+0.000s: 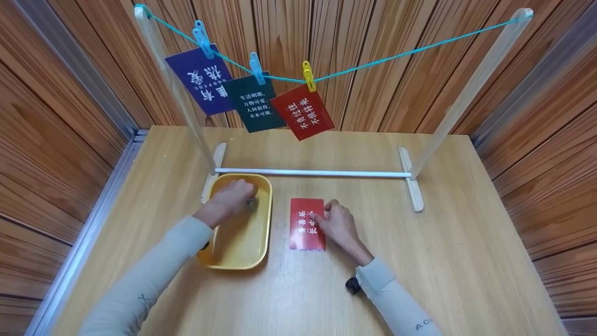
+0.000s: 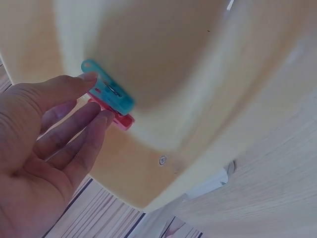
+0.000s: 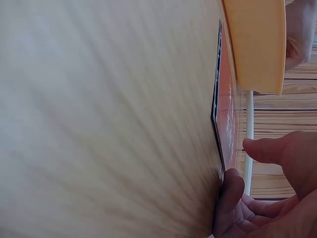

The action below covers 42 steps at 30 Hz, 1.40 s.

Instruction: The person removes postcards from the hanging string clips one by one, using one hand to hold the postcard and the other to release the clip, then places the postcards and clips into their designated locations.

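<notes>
My left hand (image 1: 233, 193) reaches into the yellow tray (image 1: 269, 224). In the left wrist view, its thumb and fingertips pinch a blue clothespin (image 2: 111, 89), with a red clothespin (image 2: 125, 121) lying right against it at the fingertips. A red card (image 1: 301, 240) with white characters lies on the table to the right of the tray. Beside its right edge is my right hand (image 1: 340, 226). The right wrist view puts the index finger at the card's edge (image 3: 225, 124), while the thumb stands apart above the face.
Behind the tray stands a wooden frame (image 1: 471, 88) with a white crossbar (image 1: 312, 172). From its turquoise string (image 1: 396, 57) hang a purple card (image 1: 198, 79), a dark green card (image 1: 254, 121) and another red card (image 1: 298, 128), held by blue and yellow clothespins.
</notes>
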{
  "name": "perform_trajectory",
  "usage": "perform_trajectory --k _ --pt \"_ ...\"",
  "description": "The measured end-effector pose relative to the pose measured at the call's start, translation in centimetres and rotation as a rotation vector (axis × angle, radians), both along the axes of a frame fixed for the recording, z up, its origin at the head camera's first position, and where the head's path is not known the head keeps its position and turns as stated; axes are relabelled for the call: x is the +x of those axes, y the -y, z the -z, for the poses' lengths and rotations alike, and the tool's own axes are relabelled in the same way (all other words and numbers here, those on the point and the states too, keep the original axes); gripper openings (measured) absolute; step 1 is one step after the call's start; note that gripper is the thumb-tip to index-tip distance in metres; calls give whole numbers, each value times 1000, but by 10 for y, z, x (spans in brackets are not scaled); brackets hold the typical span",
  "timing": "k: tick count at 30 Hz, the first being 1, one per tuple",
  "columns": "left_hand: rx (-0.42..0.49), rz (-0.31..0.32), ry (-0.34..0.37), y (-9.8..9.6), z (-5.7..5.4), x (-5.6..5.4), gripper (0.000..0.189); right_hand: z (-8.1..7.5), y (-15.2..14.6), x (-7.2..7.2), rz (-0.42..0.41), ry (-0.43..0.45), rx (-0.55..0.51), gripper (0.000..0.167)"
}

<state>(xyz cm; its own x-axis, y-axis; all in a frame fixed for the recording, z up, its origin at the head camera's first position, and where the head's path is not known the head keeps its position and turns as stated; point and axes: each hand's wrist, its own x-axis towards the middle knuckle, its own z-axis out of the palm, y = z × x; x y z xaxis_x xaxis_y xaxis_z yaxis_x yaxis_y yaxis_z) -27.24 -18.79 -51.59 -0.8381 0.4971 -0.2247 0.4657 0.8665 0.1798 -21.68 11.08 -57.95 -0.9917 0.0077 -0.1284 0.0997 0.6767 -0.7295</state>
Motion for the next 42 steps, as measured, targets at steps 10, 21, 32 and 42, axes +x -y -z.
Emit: perform_trajectory --k 10,21,32,42 --pt "45 -26 -7 -5 -23 2 28 -8 -1 -4 12 20 -14 38" --pt "199 -56 -68 0 -61 -1 39 -12 -7 -6 31 -68 -85 37" --pt "306 -80 -221 -8 -79 9 31 -27 -12 -10 -15 -192 -200 40" --pt "365 -63 -399 -15 -96 14 44 -55 -14 -16 -48 -244 -230 49"
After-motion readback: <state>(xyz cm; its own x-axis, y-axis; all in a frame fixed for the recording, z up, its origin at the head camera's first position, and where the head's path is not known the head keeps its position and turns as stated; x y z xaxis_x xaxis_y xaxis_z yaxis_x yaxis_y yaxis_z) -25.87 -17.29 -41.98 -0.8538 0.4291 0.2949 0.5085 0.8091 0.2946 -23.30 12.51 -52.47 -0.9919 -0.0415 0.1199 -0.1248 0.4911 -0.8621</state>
